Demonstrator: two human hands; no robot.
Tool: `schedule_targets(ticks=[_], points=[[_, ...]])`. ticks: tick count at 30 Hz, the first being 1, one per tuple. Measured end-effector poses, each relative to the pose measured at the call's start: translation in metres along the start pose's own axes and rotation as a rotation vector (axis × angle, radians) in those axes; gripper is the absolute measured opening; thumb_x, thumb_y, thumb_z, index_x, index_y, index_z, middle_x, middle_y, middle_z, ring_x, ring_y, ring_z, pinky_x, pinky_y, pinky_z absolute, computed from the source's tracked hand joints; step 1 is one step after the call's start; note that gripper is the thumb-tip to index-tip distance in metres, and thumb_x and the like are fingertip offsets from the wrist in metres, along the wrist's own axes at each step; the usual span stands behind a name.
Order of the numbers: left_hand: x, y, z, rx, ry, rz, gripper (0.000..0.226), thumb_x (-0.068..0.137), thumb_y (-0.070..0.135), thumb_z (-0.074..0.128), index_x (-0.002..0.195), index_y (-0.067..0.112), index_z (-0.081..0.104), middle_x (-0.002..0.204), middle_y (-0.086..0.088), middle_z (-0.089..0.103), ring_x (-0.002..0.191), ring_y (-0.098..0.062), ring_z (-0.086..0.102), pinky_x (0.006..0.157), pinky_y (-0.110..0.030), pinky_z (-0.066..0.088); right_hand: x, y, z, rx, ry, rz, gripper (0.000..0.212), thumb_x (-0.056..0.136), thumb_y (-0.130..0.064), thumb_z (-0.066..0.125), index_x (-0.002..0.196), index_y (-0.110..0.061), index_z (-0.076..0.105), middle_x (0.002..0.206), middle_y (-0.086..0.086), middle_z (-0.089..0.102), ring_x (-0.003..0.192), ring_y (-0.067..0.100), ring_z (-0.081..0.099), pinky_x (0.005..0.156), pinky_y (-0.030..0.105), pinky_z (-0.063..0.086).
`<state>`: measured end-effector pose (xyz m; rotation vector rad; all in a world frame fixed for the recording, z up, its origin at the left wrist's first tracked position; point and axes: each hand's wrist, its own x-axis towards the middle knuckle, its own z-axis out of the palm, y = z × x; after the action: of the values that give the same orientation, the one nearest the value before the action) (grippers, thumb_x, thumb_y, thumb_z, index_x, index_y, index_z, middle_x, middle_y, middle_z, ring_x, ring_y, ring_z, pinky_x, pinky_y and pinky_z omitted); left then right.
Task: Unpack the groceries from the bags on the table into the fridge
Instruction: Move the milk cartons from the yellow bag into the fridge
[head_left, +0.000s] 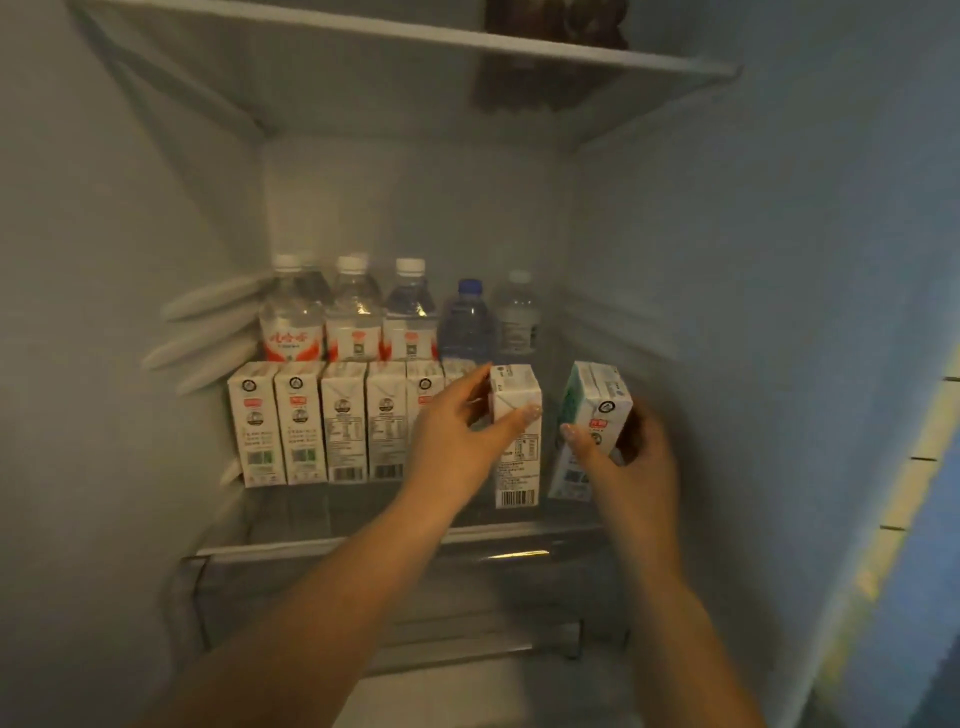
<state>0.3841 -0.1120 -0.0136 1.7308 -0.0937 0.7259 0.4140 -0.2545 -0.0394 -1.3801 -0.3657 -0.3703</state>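
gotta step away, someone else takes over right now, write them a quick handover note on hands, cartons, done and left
Left hand: grips an upright milk carton at the right end of the carton row on the glass shelf.
Right hand: grips a tilted carton just right of it, not yet set straight.
Done: the row stands along the shelf front, with water bottles behind it.
Left: stand the tilted carton upright beside the row and let go of both. The bags and table are out of view, so what remains there cannot be told.
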Motion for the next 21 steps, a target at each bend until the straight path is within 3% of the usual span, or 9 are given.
schedule_targets(ticks=[2, 5, 8, 12, 14, 18, 21], points=[[0.006, -0.006, 0.008, 0.012, -0.031, 0.004, 0.035, 0.077, 0.019, 0.074, 0.09, 0.046, 0.057, 0.095, 0.021, 0.065, 0.099, -0.001, 0.062, 0.094, -0.033, 0.05, 0.007, 0.006, -0.005, -0.016, -0.022, 0.01, 0.046, 0.077, -0.011, 0.072, 0.115, -0.027, 0.052, 0.105, -0.014, 0.062, 0.095, -0.002, 0.06, 0.063, 0.013, 0.052], [0.012, -0.02, 0.017, 0.018, -0.07, -0.009, 0.034, 0.078, 0.023, 0.073, 0.108, 0.035, 0.061, 0.107, 0.012, 0.067, 0.104, -0.005, 0.061, 0.094, -0.035, 0.05, 0.014, 0.017, -0.008, -0.077, -0.047, 0.018, 0.047, 0.077, -0.014, 0.073, 0.118, -0.026, 0.054, 0.109, -0.01, 0.064, 0.102, 0.005, 0.061, 0.069, 0.019, 0.054], [0.014, -0.029, 0.023, 0.035, -0.073, -0.004, 0.042, 0.078, 0.022, 0.074, 0.118, 0.026, 0.06, 0.112, 0.008, 0.066, 0.104, -0.003, 0.06, 0.092, -0.027, 0.05, 0.016, 0.024, -0.009, -0.092, -0.082, 0.035, 0.046, 0.078, -0.014, 0.072, 0.119, -0.026, 0.055, 0.11, -0.01, 0.064, 0.102, 0.003, 0.06, 0.065, 0.013, 0.052], [0.016, -0.035, 0.023, 0.035, -0.067, 0.027, 0.038, 0.078, 0.023, 0.074, 0.11, 0.036, 0.057, 0.106, 0.014, 0.065, 0.1, 0.001, 0.06, 0.087, -0.019, 0.049, 0.017, 0.03, -0.008, -0.109, -0.114, 0.055, 0.05, 0.08, -0.016, 0.071, 0.126, -0.022, 0.054, 0.112, -0.009, 0.065, 0.101, 0.004, 0.062, 0.067, 0.015, 0.052], [0.017, -0.037, 0.023, 0.07, -0.078, 0.044, 0.046, 0.078, 0.024, 0.074, 0.119, 0.031, 0.055, 0.11, 0.013, 0.063, 0.104, -0.001, 0.059, 0.087, -0.018, 0.048, 0.017, 0.03, -0.007, -0.12, -0.124, 0.059, 0.048, 0.079, -0.018, 0.071, 0.125, -0.022, 0.055, 0.11, -0.008, 0.065, 0.098, 0.004, 0.063, 0.064, 0.014, 0.052], [0.016, -0.046, 0.02, 0.153, -0.122, 0.099, 0.077, 0.074, 0.027, 0.077, 0.138, 0.033, 0.035, 0.13, 0.008, 0.051, 0.117, -0.006, 0.051, 0.094, -0.035, 0.05, 0.017, 0.019, -0.009, -0.22, -0.224, 0.048, 0.052, 0.077, -0.023, 0.074, 0.123, -0.029, 0.05, 0.104, -0.018, 0.062, 0.087, -0.013, 0.059, 0.062, 0.008, 0.048], [0.012, -0.048, 0.011, 0.391, -0.159, 0.25, 0.076, 0.074, 0.031, 0.076, 0.138, 0.033, 0.034, 0.135, 0.006, 0.044, 0.123, -0.008, 0.044, 0.102, -0.037, 0.043, 0.016, 0.015, -0.015, -0.306, -0.273, 0.054, 0.061, 0.076, -0.019, 0.075, 0.125, -0.036, 0.043, 0.104, -0.026, 0.056, 0.088, -0.016, 0.054, 0.063, 0.003, 0.045]])
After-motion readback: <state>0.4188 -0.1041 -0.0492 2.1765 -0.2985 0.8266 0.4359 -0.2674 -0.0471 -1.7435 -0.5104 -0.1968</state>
